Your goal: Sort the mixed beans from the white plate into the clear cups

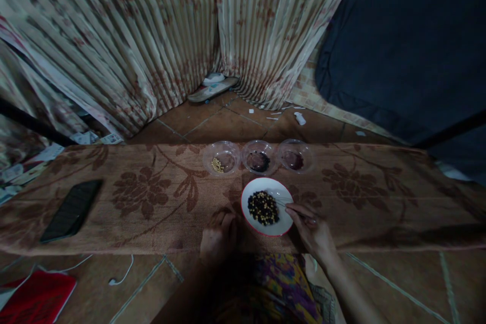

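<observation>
My right hand (309, 225) is closed on a pair of thin metal tweezers (281, 203), whose tips reach over the white plate (281, 221) with a red rim. In that plate lies a pile of mixed black and yellow beans (262, 208). My left hand (219, 235) rests on the cloth just left of the plate, its fingers curled in with nothing visible in them. Behind the plate three clear bowls stand in a row. The left bowl (230, 154) holds yellow beans (217, 165), the middle bowl (251, 148) black beans (261, 162), and the right bowl (289, 147) dark red ones (296, 161).
A brown flowered cloth (182, 228) covers the long narrow table. Toward its left end lies a dark phone (72, 211). Beyond the table are striped curtains (182, 35), a skateboard (212, 91) and paper scraps (299, 118) on the tiled floor. A red bag (40, 296) lies at lower left.
</observation>
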A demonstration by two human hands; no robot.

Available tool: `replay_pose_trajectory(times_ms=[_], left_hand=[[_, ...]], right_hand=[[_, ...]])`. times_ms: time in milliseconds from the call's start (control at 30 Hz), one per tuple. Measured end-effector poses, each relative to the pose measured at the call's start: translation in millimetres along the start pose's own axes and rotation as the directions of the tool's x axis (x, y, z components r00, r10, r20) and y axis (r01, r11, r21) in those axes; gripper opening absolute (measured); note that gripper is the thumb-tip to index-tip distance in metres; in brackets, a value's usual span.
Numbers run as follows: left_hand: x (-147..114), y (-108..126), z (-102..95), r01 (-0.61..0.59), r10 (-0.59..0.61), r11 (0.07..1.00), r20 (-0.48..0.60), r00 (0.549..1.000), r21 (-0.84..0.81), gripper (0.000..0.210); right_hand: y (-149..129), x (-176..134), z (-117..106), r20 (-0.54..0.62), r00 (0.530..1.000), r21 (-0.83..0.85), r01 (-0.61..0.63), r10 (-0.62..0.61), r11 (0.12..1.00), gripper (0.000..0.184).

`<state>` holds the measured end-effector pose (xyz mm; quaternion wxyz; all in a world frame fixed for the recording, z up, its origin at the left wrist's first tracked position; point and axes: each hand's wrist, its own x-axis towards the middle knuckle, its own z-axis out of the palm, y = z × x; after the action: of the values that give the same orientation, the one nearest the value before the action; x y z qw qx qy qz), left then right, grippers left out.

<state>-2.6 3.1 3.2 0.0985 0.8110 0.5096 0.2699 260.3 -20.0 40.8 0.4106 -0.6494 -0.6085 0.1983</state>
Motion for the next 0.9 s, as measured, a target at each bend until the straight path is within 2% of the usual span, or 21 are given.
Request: replay_pose_trajectory(times_ms=[333,600,767,900], left_hand=[[-0.5,-0.4,1.3,0.0,0.0,1.0,0.001,1.0,0.01,0.014],[0.3,0.1,0.1,-0.008,0.008,1.0,-0.006,1.0,0.003,0.015],[-1.2,-0.1,1.2,-0.001,0.001,1.0,-0.013,1.0,-0.003,0.015],[-2.3,-1.0,3.5,-0.008,0.008,1.0,-0.038,0.999,0.006,0.015]], right_hand=[[-0.9,0.3,-0.5,-0.013,1.0,0.005,0.017,-0.017,1.0,0.024],[-12.4,5.2,-4.5,-0.114,0.988,0.147,-0.083,0.101,0.986,0.023],[-30.4,25.2,0.2,-0.145,0.988,0.235,-0.021,0.056,0.972,0.018],[-59.9,57.6,23.2,-0.114,0.993,0.275,0.051,-0.02,0.96,0.02]])
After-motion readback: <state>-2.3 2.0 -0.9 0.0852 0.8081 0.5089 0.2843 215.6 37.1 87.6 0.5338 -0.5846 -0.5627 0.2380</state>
